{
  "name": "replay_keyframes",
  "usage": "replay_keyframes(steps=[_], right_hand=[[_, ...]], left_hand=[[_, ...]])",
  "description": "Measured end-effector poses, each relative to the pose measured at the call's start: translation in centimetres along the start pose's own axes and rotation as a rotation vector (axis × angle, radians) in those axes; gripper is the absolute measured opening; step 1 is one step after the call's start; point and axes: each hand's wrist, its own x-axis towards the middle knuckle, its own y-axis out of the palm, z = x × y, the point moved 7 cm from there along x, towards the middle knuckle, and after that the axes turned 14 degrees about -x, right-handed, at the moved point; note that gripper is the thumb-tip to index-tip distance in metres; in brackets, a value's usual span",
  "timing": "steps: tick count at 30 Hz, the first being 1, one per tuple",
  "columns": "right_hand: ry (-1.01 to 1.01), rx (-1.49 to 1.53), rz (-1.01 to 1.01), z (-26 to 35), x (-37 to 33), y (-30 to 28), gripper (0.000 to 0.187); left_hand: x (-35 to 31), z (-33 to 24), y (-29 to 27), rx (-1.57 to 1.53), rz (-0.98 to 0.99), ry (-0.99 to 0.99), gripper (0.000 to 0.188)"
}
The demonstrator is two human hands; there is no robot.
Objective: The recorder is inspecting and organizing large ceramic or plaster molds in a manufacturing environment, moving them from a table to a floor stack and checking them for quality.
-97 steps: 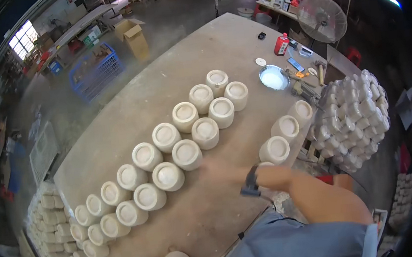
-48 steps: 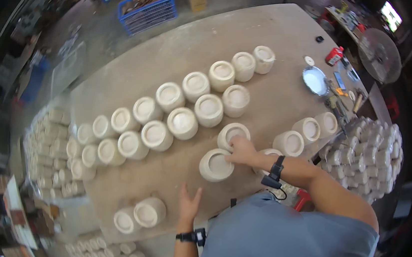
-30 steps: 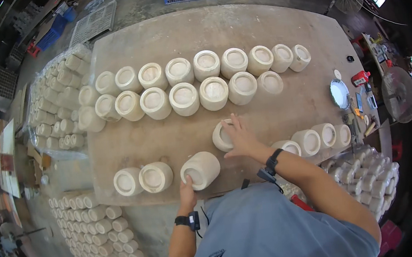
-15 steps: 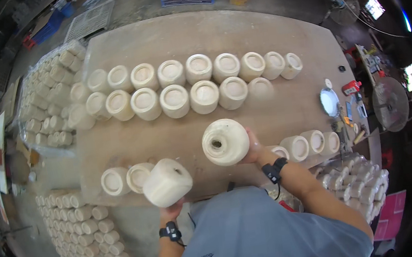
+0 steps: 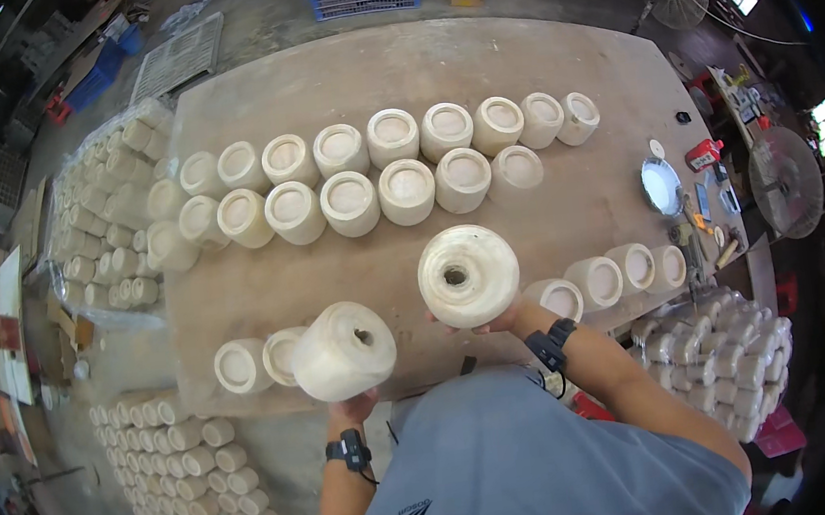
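My left hand is closed round the underside of a pale, rounded, wooden-looking block, tilted so that the dark hole in one end shows. In my right hand rests a second block of the same kind, its holed end turned up toward me; most of the fingers are hidden beneath it. Both blocks are held above the near part of a brown table. Two more blocks stand left of my left hand, the outer one with its round recessed end up.
Two long rows of matching blocks stand across the table's middle, and a short row sits right of my right hand. Stacks flank the table: left pile, lower-left pile, wrapped pile. A white bowl lies near tools at right.
The block in my right hand has shifted slightly right, its holed end facing up more. The left block has moved a little right and up. Both stay in my hands; the whole view has shifted slightly.
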Motion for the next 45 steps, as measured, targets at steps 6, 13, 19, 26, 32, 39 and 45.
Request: replay_keyframes(steps=[6, 13, 19, 26, 32, 39, 45], right_hand=[[-0.033, 0.026, 0.074, 0.6, -0.4, 2.1, 0.067], [-0.321, -0.274, -0.307, 0.7, -1.1, -1.8, 0.045], [-0.257, 0.225, -0.101, 0.3, -1.9, -1.5, 0.044], [-0.422, -0.02, -0.232, 3.9, -5.6, -2.7, 0.057], [-0.179, -0.467, -0.902, 9.3, -11.8, -11.5, 0.082], [0.082, -1.839, -1.673, 14.8, -16.7, -16.2, 0.116], [0.543, -1.693, -1.612, 12.9, -17.7, -19.4, 0.125]], left_hand=[[-0.4, 0.1, 0.8, 0.075, 0.071, -0.022, 0.047], [-0.8, 0.8, 1.3, 0.023, 0.101, -0.068, 0.05], [-1.8, 2.0, 4.9, 0.007, 0.145, -0.138, 0.05], [-2.1, 2.2, 5.7, 0.033, 0.152, -0.148, 0.05], [-2.4, 2.2, 6.2, 0.06, 0.144, -0.147, 0.051], [-2.9, 2.0, 4.7, 0.121, 0.105, -0.109, 0.051], [-5.3, 1.5, 1.2, 0.163, 0.031, -0.025, 0.051]])
